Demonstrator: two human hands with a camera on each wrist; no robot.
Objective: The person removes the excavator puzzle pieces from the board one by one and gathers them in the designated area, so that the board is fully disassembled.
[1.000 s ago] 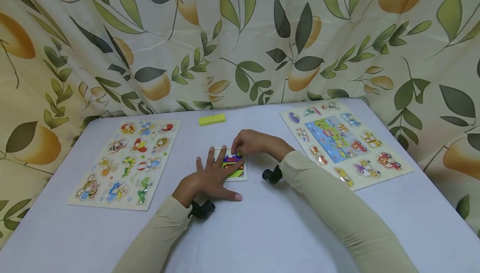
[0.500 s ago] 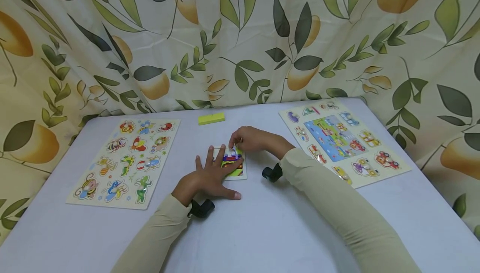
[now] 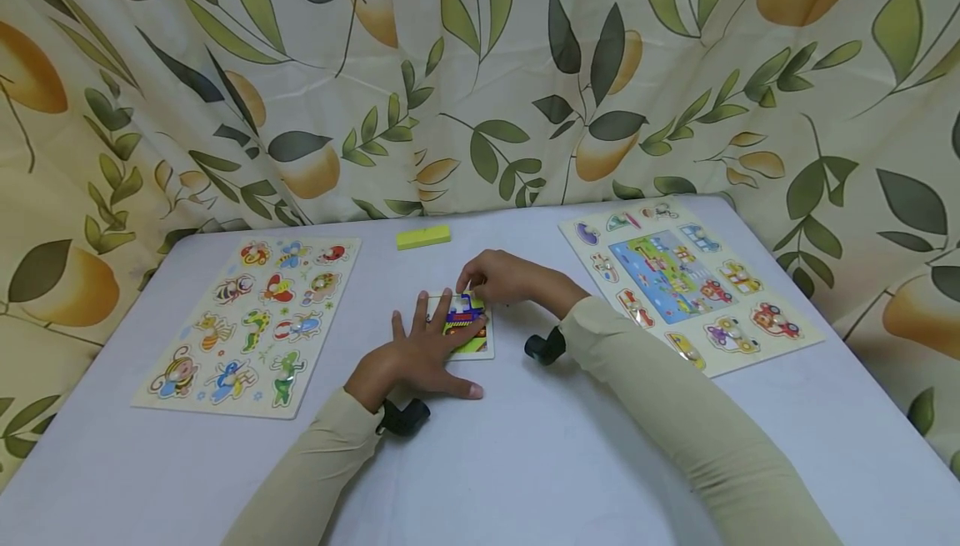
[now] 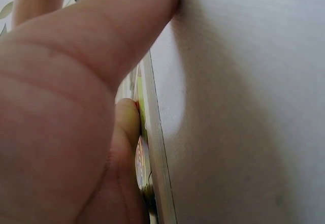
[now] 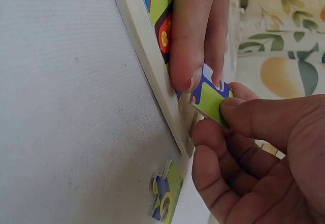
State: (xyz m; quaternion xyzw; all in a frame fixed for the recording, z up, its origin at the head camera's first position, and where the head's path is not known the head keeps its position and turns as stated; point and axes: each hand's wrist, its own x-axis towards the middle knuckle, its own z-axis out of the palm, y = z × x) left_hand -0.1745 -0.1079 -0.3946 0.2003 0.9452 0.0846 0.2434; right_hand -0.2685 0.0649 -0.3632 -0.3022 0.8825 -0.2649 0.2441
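In the head view my left hand (image 3: 420, 358) is spread over a small jigsaw puzzle (image 3: 471, 344) in a white frame, fingers straight, thumb out on the cloth. The left wrist view shows its thumb (image 4: 127, 26) beside the frame's edge. My right hand (image 3: 501, 278) pinches a green, blue and white jigsaw piece (image 5: 210, 97) between thumb and fingers. That piece is tilted at the frame's corner, close to the left fingertips. A second jigsaw piece (image 5: 166, 191), green and blue, lies on the cloth outside the frame. The left hand hides part of the picture.
A puzzle board with insects and animals (image 3: 296, 392) lies on the left. On the right is a vehicle puzzle board (image 3: 795, 350). A yellow-green block (image 3: 423, 237) sits toward the back of the white-covered table (image 3: 525, 463). A patterned curtain (image 3: 480, 96) hangs behind.
My right hand has shifted slightly away and left at the frame's corner, and the pinched piece has changed its tilt. The left hand stays spread in place.
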